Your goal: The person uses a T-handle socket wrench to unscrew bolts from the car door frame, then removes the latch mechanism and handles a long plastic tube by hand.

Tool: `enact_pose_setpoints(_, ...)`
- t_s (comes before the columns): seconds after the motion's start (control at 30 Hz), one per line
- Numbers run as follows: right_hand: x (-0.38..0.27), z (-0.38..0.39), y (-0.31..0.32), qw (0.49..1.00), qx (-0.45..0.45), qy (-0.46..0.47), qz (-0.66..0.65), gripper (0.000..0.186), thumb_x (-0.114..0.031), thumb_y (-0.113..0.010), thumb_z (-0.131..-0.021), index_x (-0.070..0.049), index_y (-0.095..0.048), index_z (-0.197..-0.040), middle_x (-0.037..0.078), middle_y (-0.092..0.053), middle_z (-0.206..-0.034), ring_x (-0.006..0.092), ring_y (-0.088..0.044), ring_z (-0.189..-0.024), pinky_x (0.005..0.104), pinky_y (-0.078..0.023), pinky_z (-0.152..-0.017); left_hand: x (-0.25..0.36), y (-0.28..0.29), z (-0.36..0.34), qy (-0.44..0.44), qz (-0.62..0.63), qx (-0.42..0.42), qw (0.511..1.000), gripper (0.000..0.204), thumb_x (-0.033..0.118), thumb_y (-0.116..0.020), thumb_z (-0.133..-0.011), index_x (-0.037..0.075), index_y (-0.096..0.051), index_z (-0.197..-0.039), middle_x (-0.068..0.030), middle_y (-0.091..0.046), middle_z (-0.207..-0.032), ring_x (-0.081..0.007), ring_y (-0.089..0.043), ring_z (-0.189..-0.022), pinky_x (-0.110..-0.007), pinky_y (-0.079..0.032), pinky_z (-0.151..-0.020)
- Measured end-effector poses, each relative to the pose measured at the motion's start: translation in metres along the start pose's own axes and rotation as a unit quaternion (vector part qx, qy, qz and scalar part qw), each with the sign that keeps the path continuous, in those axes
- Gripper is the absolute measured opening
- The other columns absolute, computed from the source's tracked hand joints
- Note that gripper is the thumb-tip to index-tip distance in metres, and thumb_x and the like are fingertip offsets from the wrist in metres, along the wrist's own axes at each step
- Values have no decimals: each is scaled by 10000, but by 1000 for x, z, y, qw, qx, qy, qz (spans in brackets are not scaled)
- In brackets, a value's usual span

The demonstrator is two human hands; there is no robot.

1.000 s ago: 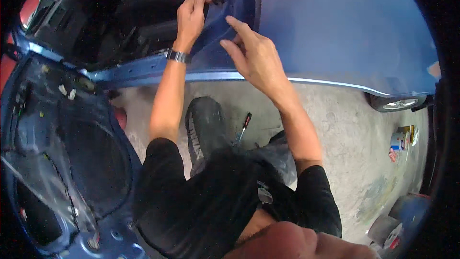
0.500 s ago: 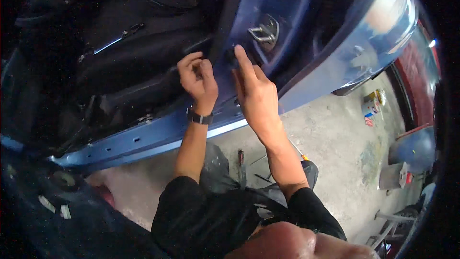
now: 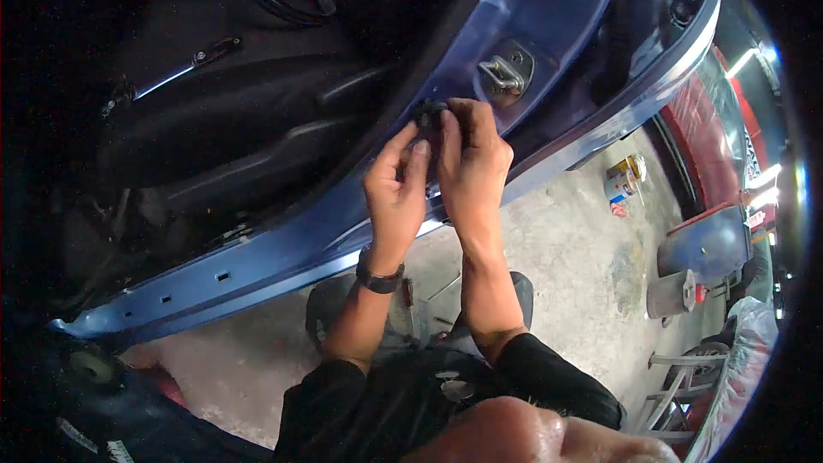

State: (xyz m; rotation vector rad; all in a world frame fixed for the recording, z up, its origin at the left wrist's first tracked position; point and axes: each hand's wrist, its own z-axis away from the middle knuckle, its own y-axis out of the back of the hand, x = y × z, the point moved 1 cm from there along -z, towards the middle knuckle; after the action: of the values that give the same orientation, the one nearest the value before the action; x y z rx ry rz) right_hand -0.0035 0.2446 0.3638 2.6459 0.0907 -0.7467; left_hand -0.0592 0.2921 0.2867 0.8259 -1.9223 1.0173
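Note:
A small black part (image 3: 429, 112), too dark to name more exactly, sits at the blue metal door frame (image 3: 523, 0) of a car. My right hand (image 3: 473, 154) closes its thumb and fingers on the part's right side. From the lower left, my left hand (image 3: 397, 193), with a dark watch on its wrist, pinches at the same part with bent fingers. Just above and to the right of my hands, a metal door striker (image 3: 504, 77) is bolted to the frame. Whether the part is fastened to the frame is hidden by my fingers.
Inside the dark car, a shiny metal rod with dark ends (image 3: 176, 75) lies at the left. The blue door sill (image 3: 193, 287) runs below my hands. On the concrete floor stand paint cans (image 3: 624, 182), a grey bucket (image 3: 671, 295), a blue drum (image 3: 707, 244) and a metal stand (image 3: 673, 394).
Both hands have come together at the black part; my right index finger, stretched out before, is now bent round it. The view has shifted, showing more of the door frame.

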Motion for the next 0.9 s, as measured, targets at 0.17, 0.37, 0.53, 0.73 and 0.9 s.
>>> enact_pose_setpoints(0.17, 4, 1, -2, 1000, 11, 10, 6, 86, -33, -605, -924, 23, -578, -983, 240, -672, -822, 407, -687, -768, 401, -534, -614, 5, 3, -3, 50, 120, 14, 991, 294, 119, -609, -982, -50, -637, -1222, -73, -681, -1097, -83, -594, -931, -216, -474, -810)
enact_pose_setpoints(0.37, 5, -7, 0, 999, -18, 23, -20, 120, -26, -608, -913, 8, -571, -1022, 246, -663, -825, 417, -682, -783, 417, -532, -639, -8, -7, 7, 63, 177, -42, 981, 357, 130, -549, -1014, -24, -562, -1336, -36, -631, -1141, -68, -516, -903, -212, -434, -769)
enact_pose_setpoints(0.53, -2, -14, -5, 998, -13, 40, 54, 113, -27, -580, -923, -23, -578, -1036, 239, -640, -775, 428, -646, -728, 439, -501, -638, -9, -9, 8, 24, 167, -65, 983, 390, 178, -473, -1052, 15, -506, -1405, -38, -627, -1218, -59, -594, -925, -209, -508, -786)
enact_pose_setpoints(0.73, -2, -16, -1, 990, -50, 100, 88, 158, 13, -586, -879, -16, -583, -1034, 220, -609, -885, 429, -620, -801, 449, -489, -669, 2, -11, 10, 80, 258, -91, 959, 428, 243, -441, -1066, -25, -497, -1394, -103, -577, -1345, -119, -559, -1155, -259, -456, -978)
enact_pose_setpoints(0.9, -2, -13, -10, 995, -29, 77, 60, 139, 60, -592, -861, 10, -620, -987, 180, -639, -856, 348, -656, -778, 373, -514, -707, -2, -4, 6, 107, 263, -80, 956, 438, 258, -443, -1065, -39, -505, -1380, -83, -589, -1326, -109, -566, -1135, -254, -459, -956)
